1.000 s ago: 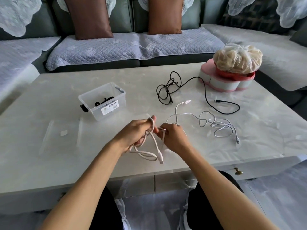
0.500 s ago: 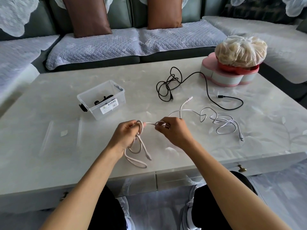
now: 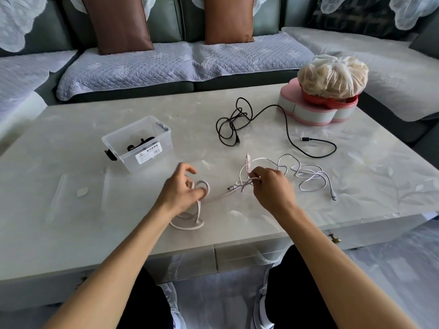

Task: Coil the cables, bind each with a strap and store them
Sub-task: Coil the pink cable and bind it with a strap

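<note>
A pale pink cable [image 3: 190,224] lies in loose loops at the table's front, and my left hand [image 3: 181,191] holds its coil with the fingers hooked through the loops. My right hand [image 3: 273,186] pinches a strand of the same cable near its plug. A white cable [image 3: 308,173] sprawls uncoiled just right of that hand. Farther back a black cable [image 3: 234,124] lies in a loose tangle. A clear plastic box [image 3: 137,143] with black straps inside stands at the left.
A pink heart-shaped box [image 3: 313,112] with a filled plastic bag [image 3: 332,74] on top stands at the back right. The clear box's lid [image 3: 80,193] lies flat at the left. A sofa runs behind the marble table [image 3: 71,233].
My hands have drawn apart, the left staying with the coil, the right pulling a strand rightward. The dangling pink loops now rest on the table.
</note>
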`<control>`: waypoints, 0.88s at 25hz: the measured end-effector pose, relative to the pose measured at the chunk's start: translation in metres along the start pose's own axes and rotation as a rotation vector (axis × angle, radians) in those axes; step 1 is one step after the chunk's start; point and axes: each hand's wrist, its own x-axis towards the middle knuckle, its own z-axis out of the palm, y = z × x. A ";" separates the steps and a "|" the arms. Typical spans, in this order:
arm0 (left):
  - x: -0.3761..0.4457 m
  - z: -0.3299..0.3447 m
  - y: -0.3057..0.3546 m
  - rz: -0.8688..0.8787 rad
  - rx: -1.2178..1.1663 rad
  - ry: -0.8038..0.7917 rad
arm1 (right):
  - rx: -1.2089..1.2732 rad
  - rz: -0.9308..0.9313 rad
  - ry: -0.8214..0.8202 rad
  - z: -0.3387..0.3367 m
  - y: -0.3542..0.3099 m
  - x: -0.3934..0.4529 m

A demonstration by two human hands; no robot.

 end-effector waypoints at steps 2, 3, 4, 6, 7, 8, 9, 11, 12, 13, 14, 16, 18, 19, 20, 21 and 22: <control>-0.001 0.016 0.010 0.124 0.431 -0.147 | -0.180 -0.110 -0.109 0.001 0.001 -0.006; -0.002 0.026 0.018 0.163 0.598 -0.161 | -0.226 -0.184 -0.178 0.003 0.001 -0.011; -0.003 0.034 0.025 0.183 0.696 -0.144 | -0.238 -0.258 -0.231 0.007 0.000 -0.017; -0.001 0.043 0.032 0.202 0.720 -0.084 | -0.206 -0.345 -0.269 0.015 0.002 -0.026; 0.000 0.045 0.031 0.211 0.705 -0.070 | -0.187 -0.347 -0.263 0.017 0.003 -0.028; 0.001 0.046 0.030 0.242 0.718 -0.081 | -0.182 -0.332 -0.252 0.019 0.005 -0.027; 0.002 0.045 0.029 0.287 0.763 -0.108 | -0.205 -0.313 -0.238 0.020 0.008 -0.024; 0.001 0.038 0.027 0.367 0.831 -0.164 | -0.262 -0.279 -0.184 0.020 0.015 -0.016; 0.000 0.032 0.028 0.377 0.826 -0.176 | -0.236 -0.242 -0.140 0.018 0.017 -0.010; -0.001 0.027 0.026 0.368 0.789 -0.188 | -0.164 -0.176 -0.093 0.016 0.020 -0.005; 0.000 0.020 0.023 0.335 0.707 -0.196 | -0.081 -0.084 -0.047 0.013 0.022 0.002; 0.004 0.007 0.018 0.232 0.439 -0.155 | 0.024 0.095 0.024 0.007 0.023 0.017; 0.010 0.000 0.017 0.189 0.225 -0.052 | 0.072 0.222 0.040 0.002 0.023 0.035; 0.014 -0.001 0.019 0.187 0.170 0.009 | 0.091 0.259 0.035 -0.001 0.022 0.044; 0.017 -0.001 0.023 0.193 0.122 0.076 | 0.100 0.260 0.021 -0.004 0.020 0.050; 0.020 0.000 0.030 0.186 0.058 0.140 | 0.091 0.221 -0.012 -0.007 0.018 0.055; 0.022 0.002 0.036 0.168 -0.023 0.190 | 0.065 0.142 -0.078 -0.008 0.016 0.057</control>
